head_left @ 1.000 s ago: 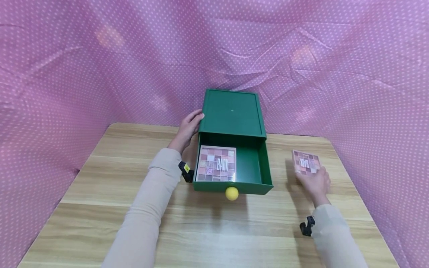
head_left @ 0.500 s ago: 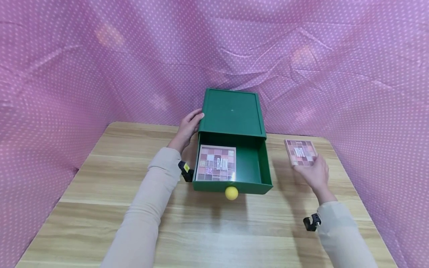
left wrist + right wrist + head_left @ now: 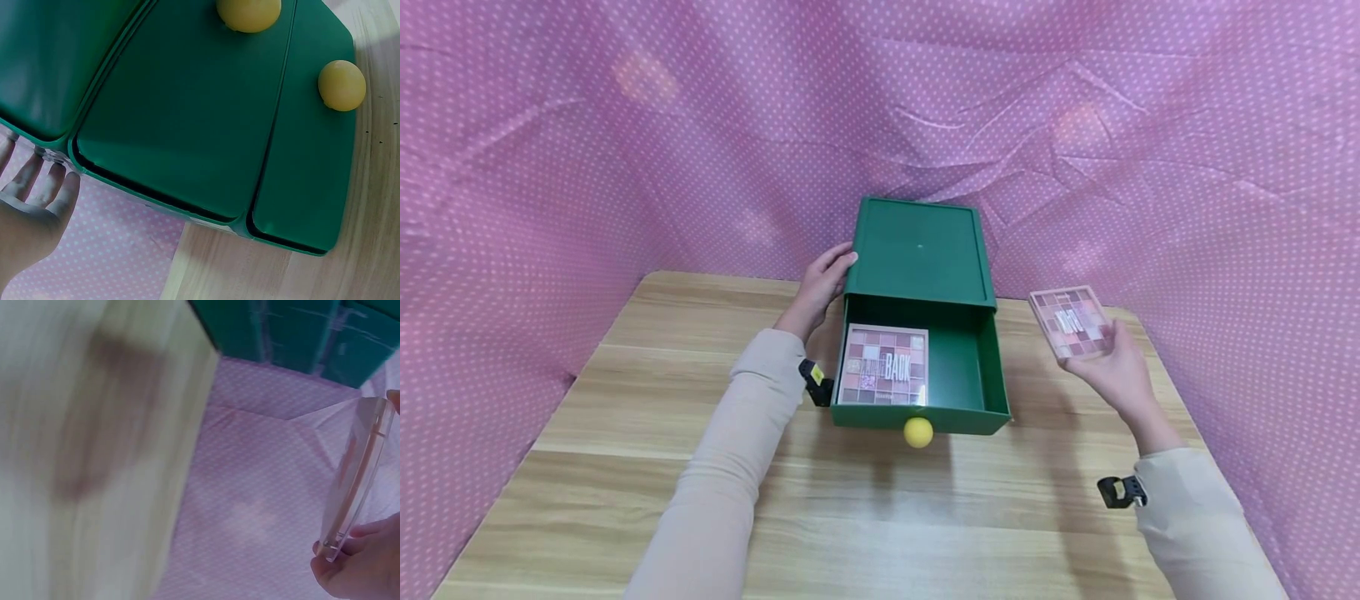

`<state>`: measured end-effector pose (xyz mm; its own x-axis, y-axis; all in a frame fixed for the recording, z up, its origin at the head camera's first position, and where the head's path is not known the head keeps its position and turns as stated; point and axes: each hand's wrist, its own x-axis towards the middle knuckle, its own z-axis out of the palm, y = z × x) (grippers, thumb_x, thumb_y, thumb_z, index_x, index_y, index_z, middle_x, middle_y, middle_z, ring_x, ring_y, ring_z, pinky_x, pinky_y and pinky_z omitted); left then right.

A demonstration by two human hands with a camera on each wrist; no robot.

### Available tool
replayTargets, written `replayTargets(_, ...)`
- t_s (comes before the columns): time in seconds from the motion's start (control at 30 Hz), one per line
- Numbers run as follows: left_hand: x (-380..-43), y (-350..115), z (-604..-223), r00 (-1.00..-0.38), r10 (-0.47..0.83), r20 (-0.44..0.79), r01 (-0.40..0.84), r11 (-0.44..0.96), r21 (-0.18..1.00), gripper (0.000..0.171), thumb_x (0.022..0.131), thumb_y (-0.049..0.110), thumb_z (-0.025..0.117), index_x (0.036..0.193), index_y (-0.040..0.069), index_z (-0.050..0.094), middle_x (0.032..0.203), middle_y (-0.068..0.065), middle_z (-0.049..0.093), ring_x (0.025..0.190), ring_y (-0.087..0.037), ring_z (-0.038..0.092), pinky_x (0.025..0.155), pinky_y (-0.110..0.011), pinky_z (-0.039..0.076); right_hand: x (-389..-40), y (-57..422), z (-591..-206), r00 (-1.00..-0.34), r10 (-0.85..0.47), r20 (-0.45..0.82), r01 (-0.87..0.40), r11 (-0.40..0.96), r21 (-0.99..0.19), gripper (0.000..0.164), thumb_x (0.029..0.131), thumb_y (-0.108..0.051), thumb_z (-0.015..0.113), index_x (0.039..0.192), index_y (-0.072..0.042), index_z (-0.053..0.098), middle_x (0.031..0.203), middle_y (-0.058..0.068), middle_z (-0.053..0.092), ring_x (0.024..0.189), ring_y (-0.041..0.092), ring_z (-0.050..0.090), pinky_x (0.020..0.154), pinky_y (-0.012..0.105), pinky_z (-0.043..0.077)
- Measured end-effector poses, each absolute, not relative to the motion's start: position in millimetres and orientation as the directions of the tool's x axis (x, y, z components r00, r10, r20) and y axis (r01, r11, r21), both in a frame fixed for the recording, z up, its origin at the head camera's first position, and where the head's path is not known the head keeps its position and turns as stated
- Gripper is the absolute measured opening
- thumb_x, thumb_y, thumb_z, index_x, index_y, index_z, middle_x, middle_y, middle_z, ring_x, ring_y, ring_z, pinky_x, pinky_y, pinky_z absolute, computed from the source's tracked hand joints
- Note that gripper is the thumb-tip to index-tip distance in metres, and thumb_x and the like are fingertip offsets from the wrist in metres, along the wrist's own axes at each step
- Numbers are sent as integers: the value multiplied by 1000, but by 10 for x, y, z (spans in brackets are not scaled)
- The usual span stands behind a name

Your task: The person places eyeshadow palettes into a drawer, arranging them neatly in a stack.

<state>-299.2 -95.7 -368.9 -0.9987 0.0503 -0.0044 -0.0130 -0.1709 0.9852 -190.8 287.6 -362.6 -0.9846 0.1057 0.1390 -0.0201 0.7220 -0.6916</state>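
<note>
My left hand (image 3: pixel 818 287) rests its extended fingers against the left side of a green drawer cabinet (image 3: pixel 921 250). The cabinet's top drawer (image 3: pixel 966 422) is pulled out, with a yellow ball knob (image 3: pixel 918 432) on its front. Inside it, on the left, lies a pink eyeshadow palette (image 3: pixel 887 367) with a clear lid marked "BACK"; the drawer's right half shows bare floor. To the right of the cabinet, my right hand (image 3: pixel 1123 367) grips a second eyeshadow palette (image 3: pixel 1066 321) by its near edge. The right wrist view shows this palette (image 3: pixel 353 481) edge-on, raised off the table between thumb and fingers.
Lower drawers (image 3: pixel 181 112) with yellow knobs (image 3: pixel 342 85) are pushed in beneath the top one. The cabinet stands near the back of a wood-grain table (image 3: pixel 662 400). Pink dotted cloth (image 3: pixel 760 125) hangs behind the table and at both sides.
The right hand has raised the palette and carried it away from me and slightly left, tilting it. The left hand, the drawer and the palette in it stay put.
</note>
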Motion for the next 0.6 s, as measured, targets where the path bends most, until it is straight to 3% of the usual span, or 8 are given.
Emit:
replayTargets(0.13,-2985,-956,-3687,-999,50,3,-6,-178,984,46,85,28,53,127,12,43,118,-12,49,100,-22,52,83,-29,42,-1862,2854,-3458,-993,46,112,-49,694,-718,91,71,-24,70,132,9,11,122,32,30,104,42,35,85,51,32)
replayTargets(0.3,-2980,-954,-3691,-999,53,5,-5,-183,983,46,85,28,54,127,12,43,117,-11,49,100,-22,52,85,-31,41,-1821,2807,-3286,-987,6,158,-111,689,-716,73,70,-16,70,125,6,28,111,23,42,93,30,43,77,37,37)
replayTargets(0.5,-2977,-968,-3701,-999,54,-2,-11,-173,985,46,85,30,54,127,13,43,117,-10,49,100,-21,52,86,-33,40,-1778,2765,-3123,-991,-38,130,-120,688,-715,91,68,-13,70,136,3,11,122,30,33,106,40,33,87,53,27)
replayTargets(0.6,-2979,-968,-3701,-998,57,-5,-15,-166,986,47,85,31,54,127,14,43,118,-10,49,100,-21,52,85,-31,41,-1765,2742,-3055,-990,-74,120,-138,695,-706,96,67,-12,71,136,2,6,125,30,30,110,42,29,90,55,23)
